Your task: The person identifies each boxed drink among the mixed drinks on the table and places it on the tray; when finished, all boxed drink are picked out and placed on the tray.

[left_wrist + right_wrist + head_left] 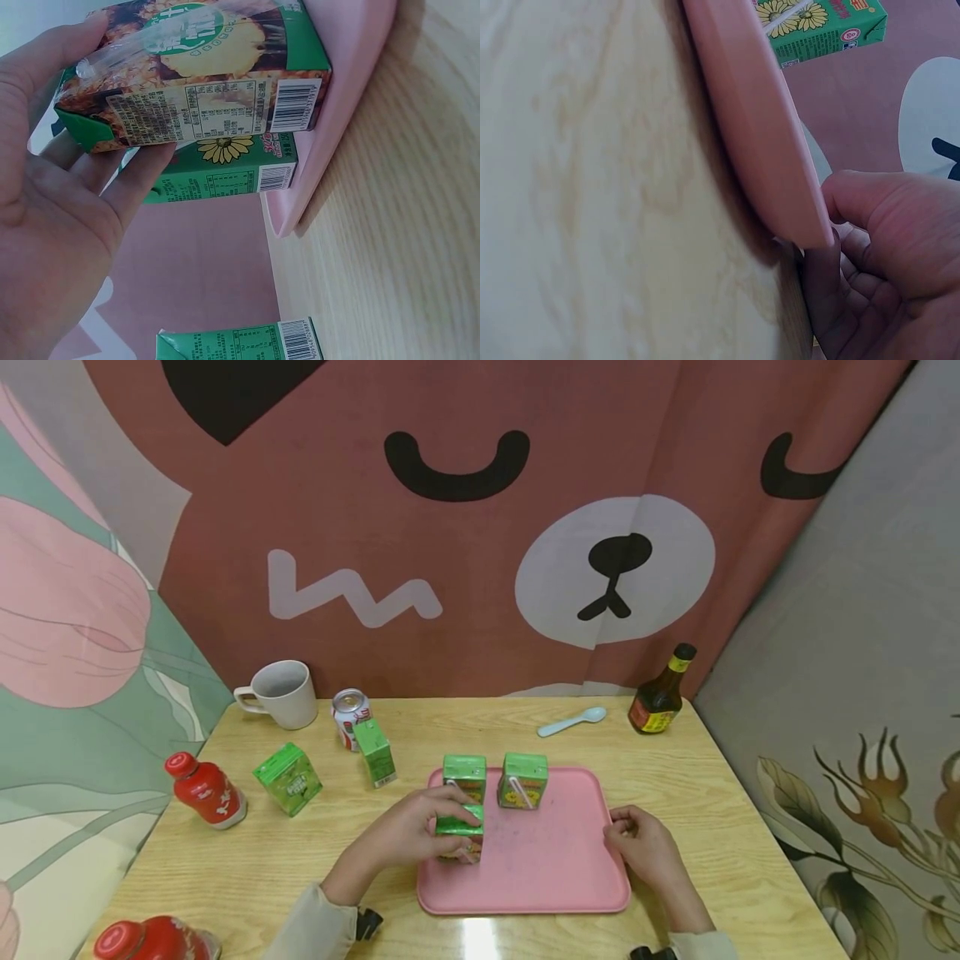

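My left hand grips a small juice box with a pineapple picture and a straw on its side, thumb and fingers on opposite sides. This box is at the left part of the pink tray; whether its base touches the tray, I cannot tell. Just behind it on the tray stands a green juice box with yellow flowers. Another flower juice box stands to the right of that one, near the back rim. At the tray's right rim, my right hand pinches the edge between thumb and fingers.
Left of the tray are green cartons, a can, a grey mug and red bottles. Behind the tray lie a pale spoon and a dark sauce bottle. A curtain borders the table's back.
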Demonstrator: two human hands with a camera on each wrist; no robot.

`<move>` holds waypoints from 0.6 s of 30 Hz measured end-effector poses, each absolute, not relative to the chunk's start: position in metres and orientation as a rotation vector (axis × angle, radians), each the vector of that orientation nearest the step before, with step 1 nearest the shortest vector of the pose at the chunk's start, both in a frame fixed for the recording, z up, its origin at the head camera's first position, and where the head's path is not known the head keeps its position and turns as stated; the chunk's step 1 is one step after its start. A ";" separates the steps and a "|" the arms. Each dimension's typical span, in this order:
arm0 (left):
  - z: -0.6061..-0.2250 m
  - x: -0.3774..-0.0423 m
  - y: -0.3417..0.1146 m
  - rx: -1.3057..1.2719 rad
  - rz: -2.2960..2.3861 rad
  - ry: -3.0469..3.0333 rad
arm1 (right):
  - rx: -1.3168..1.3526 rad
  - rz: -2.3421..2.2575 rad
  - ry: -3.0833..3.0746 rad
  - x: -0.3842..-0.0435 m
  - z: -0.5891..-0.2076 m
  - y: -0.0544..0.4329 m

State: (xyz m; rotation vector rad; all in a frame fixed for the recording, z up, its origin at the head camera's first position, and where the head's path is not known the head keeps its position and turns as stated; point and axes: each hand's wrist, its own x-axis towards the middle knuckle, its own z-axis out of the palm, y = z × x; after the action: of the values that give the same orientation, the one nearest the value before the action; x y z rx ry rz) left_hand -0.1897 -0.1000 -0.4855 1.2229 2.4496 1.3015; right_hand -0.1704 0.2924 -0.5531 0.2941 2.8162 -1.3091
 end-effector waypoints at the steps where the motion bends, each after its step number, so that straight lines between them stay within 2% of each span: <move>1: -0.485 -0.190 -0.100 1.224 1.297 2.451 | 0.296 -1.310 2.816 -0.170 -0.553 0.292; 18: -0.487 -0.191 -0.101 1.243 1.278 2.414 | 0.306 -1.316 2.803 -0.171 -0.555 0.292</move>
State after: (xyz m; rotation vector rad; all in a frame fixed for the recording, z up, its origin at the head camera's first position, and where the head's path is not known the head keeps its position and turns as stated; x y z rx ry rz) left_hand -0.1909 -0.1009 -0.4869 1.2426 2.4136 1.2785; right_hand -0.1710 0.2925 -0.5549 0.3064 2.8035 -1.3159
